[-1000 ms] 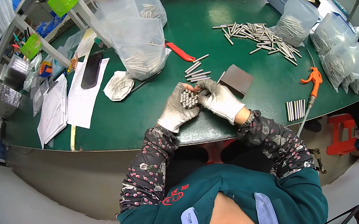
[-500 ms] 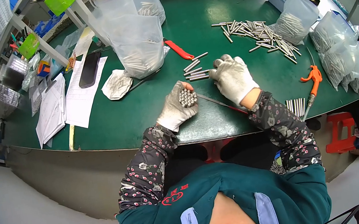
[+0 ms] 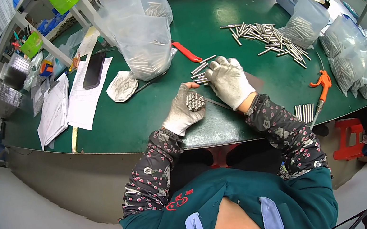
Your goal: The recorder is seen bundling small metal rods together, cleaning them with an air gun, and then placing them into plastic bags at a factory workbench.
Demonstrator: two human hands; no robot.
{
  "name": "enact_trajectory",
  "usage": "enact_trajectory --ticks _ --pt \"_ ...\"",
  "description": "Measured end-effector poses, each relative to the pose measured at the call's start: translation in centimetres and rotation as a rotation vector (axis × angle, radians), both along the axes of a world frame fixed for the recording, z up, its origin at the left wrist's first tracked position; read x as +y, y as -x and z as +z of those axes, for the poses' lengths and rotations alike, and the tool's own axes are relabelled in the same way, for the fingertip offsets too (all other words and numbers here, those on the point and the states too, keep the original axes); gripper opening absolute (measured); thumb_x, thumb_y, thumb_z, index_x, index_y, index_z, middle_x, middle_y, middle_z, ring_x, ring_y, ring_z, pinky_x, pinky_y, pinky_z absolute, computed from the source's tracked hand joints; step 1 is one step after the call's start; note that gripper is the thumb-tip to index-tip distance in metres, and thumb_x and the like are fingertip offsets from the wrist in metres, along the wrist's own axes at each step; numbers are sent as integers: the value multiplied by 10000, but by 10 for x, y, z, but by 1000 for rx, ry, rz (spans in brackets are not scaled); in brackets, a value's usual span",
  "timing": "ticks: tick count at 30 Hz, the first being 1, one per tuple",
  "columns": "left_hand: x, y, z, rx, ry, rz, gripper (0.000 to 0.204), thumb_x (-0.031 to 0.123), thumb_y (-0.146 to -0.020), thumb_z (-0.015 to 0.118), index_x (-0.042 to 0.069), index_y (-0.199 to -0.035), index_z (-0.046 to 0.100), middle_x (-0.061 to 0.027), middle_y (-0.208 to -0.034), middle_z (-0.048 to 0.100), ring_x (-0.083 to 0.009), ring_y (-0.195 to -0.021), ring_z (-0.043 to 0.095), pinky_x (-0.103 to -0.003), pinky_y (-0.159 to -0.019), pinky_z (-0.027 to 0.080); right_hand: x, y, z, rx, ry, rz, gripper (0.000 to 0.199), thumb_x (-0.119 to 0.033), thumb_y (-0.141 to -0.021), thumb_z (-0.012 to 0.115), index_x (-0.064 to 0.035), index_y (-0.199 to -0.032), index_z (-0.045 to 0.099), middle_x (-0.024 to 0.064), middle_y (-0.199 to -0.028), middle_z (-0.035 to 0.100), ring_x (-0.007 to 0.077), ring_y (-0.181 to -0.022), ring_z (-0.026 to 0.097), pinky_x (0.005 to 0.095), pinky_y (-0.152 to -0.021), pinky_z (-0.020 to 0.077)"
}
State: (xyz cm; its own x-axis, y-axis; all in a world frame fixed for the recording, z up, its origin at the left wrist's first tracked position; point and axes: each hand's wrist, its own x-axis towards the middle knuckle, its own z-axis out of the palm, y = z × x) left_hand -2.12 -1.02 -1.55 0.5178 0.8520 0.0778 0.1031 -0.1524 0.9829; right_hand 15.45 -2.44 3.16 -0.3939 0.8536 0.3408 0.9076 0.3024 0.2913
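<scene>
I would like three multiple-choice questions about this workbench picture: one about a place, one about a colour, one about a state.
1. Where does the right hand rest?
A. on the loose rods by the big clear bag
B. on the white papers
C. on the red stool

2. What colour is the table top?
A. green
B. white
C. yellow

3. How does the left hand stand?
A. flat and empty
B. closed around a bundle of metal rods, ends showing
C. holding the orange-handled tool

Key: 1 A, its gloved fingers lie over the small rod group; 2 A, the bare surface is green; 3 B, round rod ends show in the fist.
</scene>
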Motion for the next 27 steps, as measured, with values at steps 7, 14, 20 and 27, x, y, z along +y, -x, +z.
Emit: enact_trajectory --ticks 7,14,20,27 --pt "0 0 -2 -145 87 -38 996 -69 -579 706 104 -1423 205 2 -949 517 -86 -855 522 -215 -780 431 -18 11 -14 1093 672 145 441 -138 -767 575 -36 -1193 521 148 -980 633 199 -923 621 298 -809 486" --pt "5 14 -13 514 -568 103 818 286 -540 799 79 -1248 446 -94 -1103 529 -232 -1089 495 -389 -990 330 -17 14 -28 1281 750 201 473 -139 -770 618 21 -1198 495 141 -1043 619 174 -956 602 281 -851 474" --pt "-5 13 -4 678 -677 166 734 433 -536 795 74 -1121 534 -95 -1121 555 -219 -1122 495 -412 -1068 216 -22 17 -21 1271 803 142 451 -150 -780 619 13 -1187 510 130 -1033 617 157 -938 597 270 -843 472" --pt "-4 17 3 77 27 -59 697 41 -557 809 47 -1158 455 -36 -1061 545 -112 -988 521 -256 -873 447 -31 32 -23 1307 684 91 429 -146 -780 631 11 -1166 527 105 -1003 623 142 -902 598 263 -802 477"
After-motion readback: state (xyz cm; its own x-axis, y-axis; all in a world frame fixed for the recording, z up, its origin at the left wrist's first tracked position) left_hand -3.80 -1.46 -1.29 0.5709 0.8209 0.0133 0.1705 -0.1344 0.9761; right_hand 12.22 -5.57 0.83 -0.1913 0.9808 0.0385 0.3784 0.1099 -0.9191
